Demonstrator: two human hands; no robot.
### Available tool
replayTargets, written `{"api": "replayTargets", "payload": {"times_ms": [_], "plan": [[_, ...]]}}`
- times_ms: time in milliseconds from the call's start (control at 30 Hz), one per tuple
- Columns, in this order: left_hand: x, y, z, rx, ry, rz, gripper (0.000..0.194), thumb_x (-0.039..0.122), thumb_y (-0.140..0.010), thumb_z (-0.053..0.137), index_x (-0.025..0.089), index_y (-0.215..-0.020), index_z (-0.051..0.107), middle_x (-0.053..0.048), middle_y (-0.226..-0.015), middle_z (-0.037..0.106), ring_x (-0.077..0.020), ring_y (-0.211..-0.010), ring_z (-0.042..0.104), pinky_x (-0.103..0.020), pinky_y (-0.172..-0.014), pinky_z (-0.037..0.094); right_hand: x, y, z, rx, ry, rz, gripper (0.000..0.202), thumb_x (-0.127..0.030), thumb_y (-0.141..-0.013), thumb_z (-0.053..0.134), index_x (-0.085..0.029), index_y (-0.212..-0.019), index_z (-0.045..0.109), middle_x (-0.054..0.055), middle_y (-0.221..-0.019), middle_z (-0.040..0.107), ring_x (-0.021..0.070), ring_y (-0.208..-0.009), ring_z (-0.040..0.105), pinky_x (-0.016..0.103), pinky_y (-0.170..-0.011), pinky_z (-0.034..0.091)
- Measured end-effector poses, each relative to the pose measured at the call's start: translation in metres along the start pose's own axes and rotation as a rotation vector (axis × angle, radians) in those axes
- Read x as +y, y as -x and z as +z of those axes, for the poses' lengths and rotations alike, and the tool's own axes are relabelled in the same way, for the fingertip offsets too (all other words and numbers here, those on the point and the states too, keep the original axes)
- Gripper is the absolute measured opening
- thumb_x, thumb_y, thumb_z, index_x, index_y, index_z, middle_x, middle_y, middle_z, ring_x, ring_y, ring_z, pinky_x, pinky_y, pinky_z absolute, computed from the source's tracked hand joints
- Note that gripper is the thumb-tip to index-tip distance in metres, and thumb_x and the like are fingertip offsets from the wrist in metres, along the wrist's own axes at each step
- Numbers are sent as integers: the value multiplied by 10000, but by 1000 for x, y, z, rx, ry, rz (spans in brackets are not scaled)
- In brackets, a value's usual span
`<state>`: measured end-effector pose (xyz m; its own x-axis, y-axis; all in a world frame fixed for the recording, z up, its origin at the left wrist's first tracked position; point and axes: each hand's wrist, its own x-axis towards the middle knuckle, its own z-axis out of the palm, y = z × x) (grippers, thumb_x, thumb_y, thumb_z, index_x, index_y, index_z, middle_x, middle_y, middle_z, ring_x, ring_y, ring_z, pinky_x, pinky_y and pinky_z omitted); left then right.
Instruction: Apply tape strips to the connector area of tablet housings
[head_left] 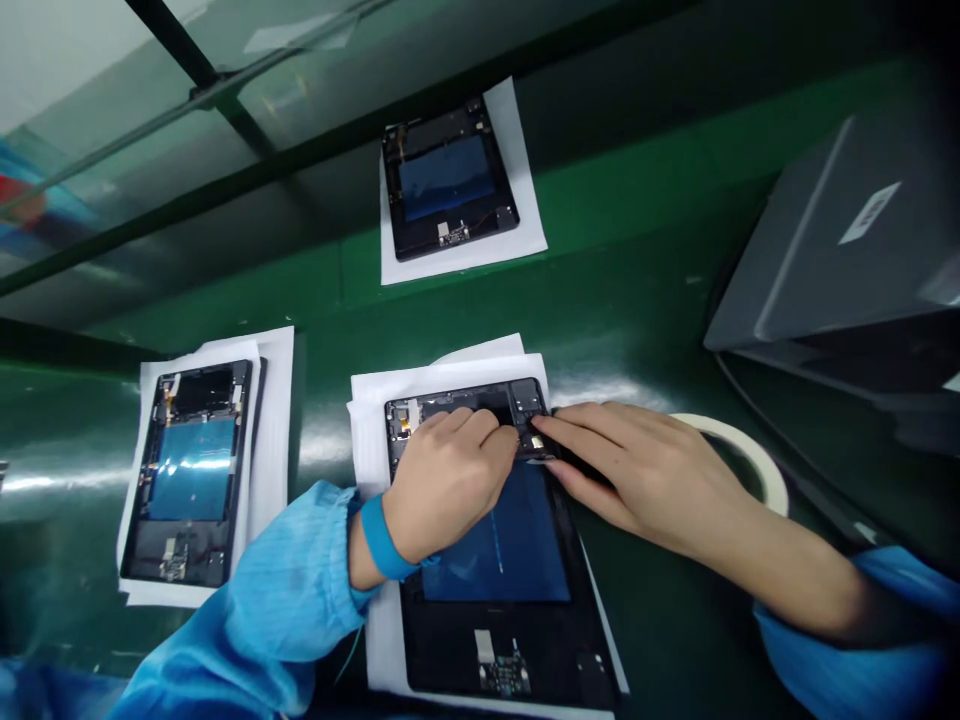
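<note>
An opened black tablet [450,650] with a blue battery area lies on white paper sheets [371,440] at the front centre. My left hand [450,480], with a blue band at the wrist, is curled over the tablet's upper part. Its fingers are pressed together, and whatever they may hold is hidden under them. My right hand [637,460] reaches in from the right with fingers stretched out, the fingertips resting at the tablet's upper right edge beside small components. No held item shows in it.
Another opened tablet [187,470] lies on paper at the left, and one more [446,180] on paper at the back. A tape roll [769,470] sits by my right forearm. A grey box-shaped device [817,230] with a cable stands at the right.
</note>
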<state>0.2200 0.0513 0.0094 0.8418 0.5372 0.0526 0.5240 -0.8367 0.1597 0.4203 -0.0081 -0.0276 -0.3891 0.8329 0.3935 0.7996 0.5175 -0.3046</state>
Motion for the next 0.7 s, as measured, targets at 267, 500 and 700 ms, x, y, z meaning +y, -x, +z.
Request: {"api": "replayTargets", "payload": {"times_ms": [267, 500, 700], "plan": [[0, -2, 3, 47, -24, 17, 193, 202, -950, 477, 162, -869, 648, -16, -717, 567, -183, -664, 497, -319, -582, 382, 0, 1, 2, -8, -3, 9, 257, -244, -912, 522, -104, -1106, 618, 89, -1003, 654, 214, -829, 619, 352, -688, 505], [-1, -2, 3, 42, -23, 30, 179, 186, -949, 477, 163, -867, 635, -13, -732, 568, -178, -680, 498, -322, -590, 370, 0, 2, 1, -26, 6, 17, 258, -253, -923, 509, -115, -1114, 612, 94, -1020, 659, 206, -851, 620, 342, -710, 499], [1, -3, 6, 70, -110, 66, 142, 163, -936, 502, 173, -829, 595, -8, -718, 561, -167, -665, 496, -327, -592, 304, 0, 3, 0, -32, 23, 7, 266, -262, -914, 523, -110, -1112, 615, 95, -1017, 662, 206, -857, 616, 342, -729, 491]]}}
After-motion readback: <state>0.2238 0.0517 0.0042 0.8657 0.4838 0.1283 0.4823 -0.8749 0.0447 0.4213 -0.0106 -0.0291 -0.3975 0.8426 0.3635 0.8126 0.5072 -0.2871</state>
